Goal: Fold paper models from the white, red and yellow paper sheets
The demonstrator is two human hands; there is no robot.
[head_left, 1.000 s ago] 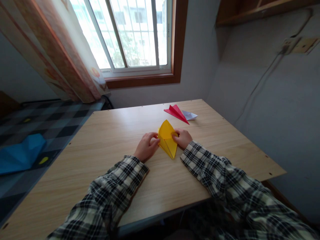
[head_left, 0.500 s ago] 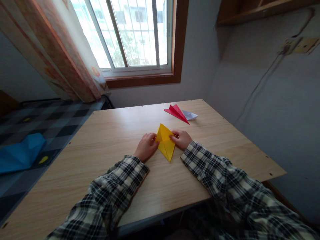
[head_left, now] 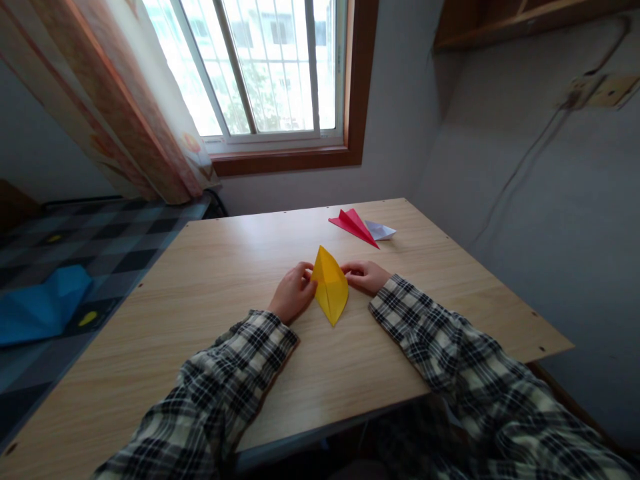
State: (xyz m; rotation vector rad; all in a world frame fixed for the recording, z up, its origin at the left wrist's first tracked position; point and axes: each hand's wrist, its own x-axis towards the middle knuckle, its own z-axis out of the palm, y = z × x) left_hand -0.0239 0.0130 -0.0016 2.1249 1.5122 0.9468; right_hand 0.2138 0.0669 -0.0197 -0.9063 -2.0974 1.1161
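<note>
A folded yellow paper (head_left: 330, 287) stands between my hands over the middle of the table, its sides bowed and creases crossing its face. My left hand (head_left: 294, 291) pinches its left corner, thumb in front and fingers behind. At the right corner, my right hand (head_left: 367, 275) is closed with thumb and fingertips at the paper's edge; some of its fingertips are hidden behind the paper.
A red paper plane (head_left: 354, 227) lies toward the table's far edge, against a white paper boat (head_left: 381, 231). The wooden table (head_left: 225, 267) reaches toward the window wall. Left of it, blue folded paper (head_left: 47, 303) rests on a checked cloth (head_left: 115, 250).
My right hand has shifted slightly right, its fingers moving to the paper's outer edge. The yellow paper has narrowed and its sides have bowed outward. My left hand has barely moved.
</note>
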